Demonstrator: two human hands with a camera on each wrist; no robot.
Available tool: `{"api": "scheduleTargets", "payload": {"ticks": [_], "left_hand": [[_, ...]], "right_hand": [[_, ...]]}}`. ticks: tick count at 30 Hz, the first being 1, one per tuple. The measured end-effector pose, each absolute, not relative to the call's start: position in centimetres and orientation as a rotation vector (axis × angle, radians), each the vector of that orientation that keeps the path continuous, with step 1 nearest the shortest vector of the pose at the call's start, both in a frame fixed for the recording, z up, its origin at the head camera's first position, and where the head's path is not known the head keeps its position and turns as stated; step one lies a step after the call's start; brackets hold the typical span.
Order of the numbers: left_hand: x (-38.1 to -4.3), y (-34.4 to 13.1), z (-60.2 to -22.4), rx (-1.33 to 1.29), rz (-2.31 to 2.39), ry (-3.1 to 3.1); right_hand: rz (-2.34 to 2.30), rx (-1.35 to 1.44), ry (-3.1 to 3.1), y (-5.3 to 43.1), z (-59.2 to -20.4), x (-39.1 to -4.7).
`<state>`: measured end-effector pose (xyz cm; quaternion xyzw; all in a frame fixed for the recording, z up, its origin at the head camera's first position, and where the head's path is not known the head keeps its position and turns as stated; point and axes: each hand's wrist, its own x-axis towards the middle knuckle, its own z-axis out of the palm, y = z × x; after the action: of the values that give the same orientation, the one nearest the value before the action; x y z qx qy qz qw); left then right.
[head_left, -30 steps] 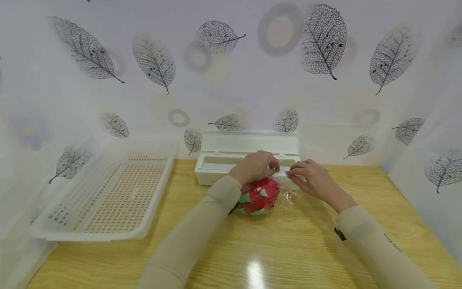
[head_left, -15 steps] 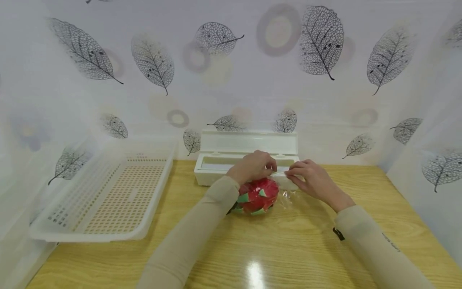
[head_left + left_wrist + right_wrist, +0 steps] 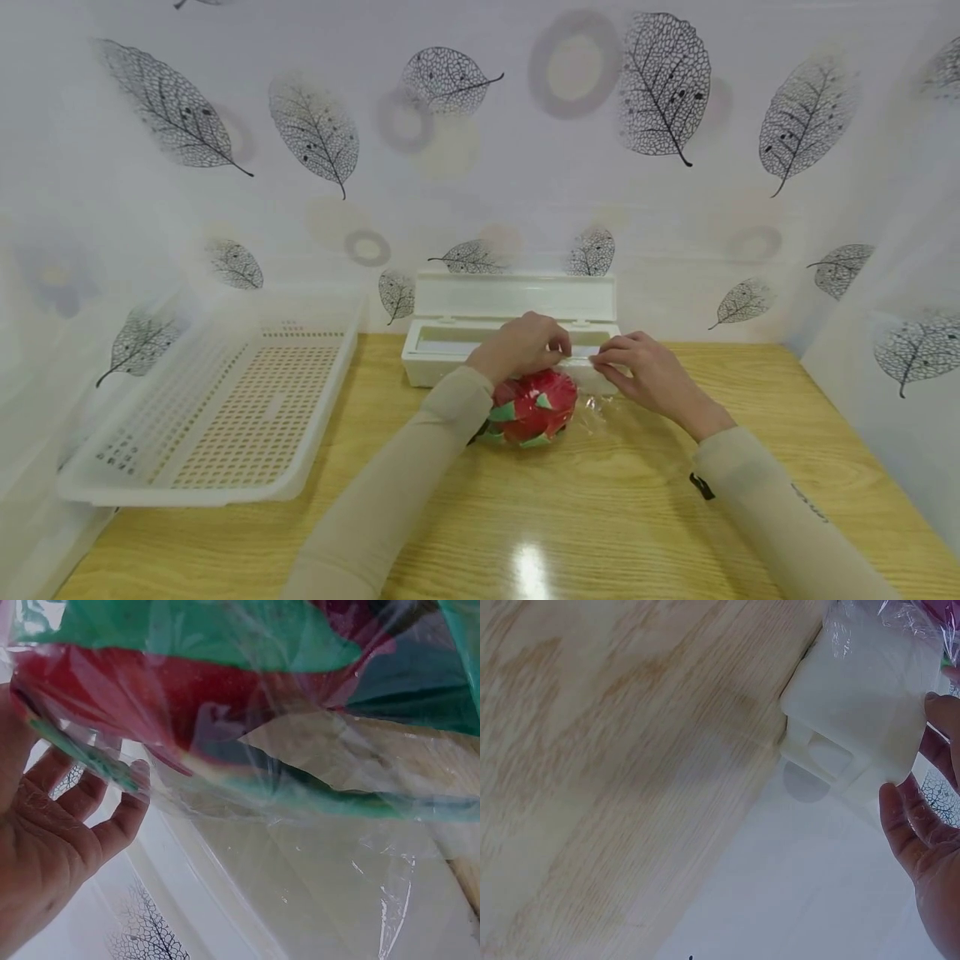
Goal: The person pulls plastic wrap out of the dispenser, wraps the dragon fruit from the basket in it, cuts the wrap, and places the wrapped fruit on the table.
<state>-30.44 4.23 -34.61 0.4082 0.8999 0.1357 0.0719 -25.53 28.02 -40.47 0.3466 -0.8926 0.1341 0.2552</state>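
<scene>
Pale sheeting printed with leaf skeletons hangs beyond the left hand and the right hand of a person. Beneath both hands we see a wood-grain counter. Well to their left sits a white perforated basket. Right at the fingertips stands a long white box, its long axis running side to side, its lid raised behind the hands.

Just on our side of the box lies a red fruit with green scales, below the left hand, which is the nearer of the two; the right hand is up and to its right. A beige sleeve hides part of the fruit, so we cannot tell its long axis.

Both hands meet at the box's front rim, close together but apart. The left fingers bend loosely towards the thumb; in the right wrist view, the right fingertips stand parted at the box. Whether either hand pinches anything, we cannot tell. Clear film covers the fruit and trails in shiny creases below the right hand.
</scene>
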Motion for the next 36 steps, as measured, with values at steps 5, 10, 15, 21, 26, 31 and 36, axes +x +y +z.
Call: {"api": "scheduleTargets", "payload": {"ticks": [5,10,15,21,26,31,36], "left_hand": [[-30.5,4.0,-34.6,1.222,0.396,2.715],[-30.6,3.9,-34.6,1.210,0.399,2.720],[-30.7,3.6,-34.6,1.186,0.436,2.710],[-31.0,3.4,-34.7,1.168,0.446,2.700],[-31.0,3.3,-34.7,1.153,0.449,2.694],[-30.8,3.1,-34.5,1.205,0.430,2.674],[-30.6,2.9,-34.6,1.297,0.333,2.690]], "right_hand": [[0.363,0.939,-2.418,28.0,-40.6,-25.7],[0.365,0.939,-2.408,28.0,-40.6,-25.6],[0.365,0.944,-2.407,28.0,-40.5,-25.6],[0.363,0.942,-2.403,27.9,-40.5,-25.6],[0.368,0.941,-2.397,27.9,-40.6,-25.7],[0.371,0.940,-2.400,27.8,-40.7,-25.7],[0.366,0.934,-2.396,27.9,-40.6,-25.5]]}}
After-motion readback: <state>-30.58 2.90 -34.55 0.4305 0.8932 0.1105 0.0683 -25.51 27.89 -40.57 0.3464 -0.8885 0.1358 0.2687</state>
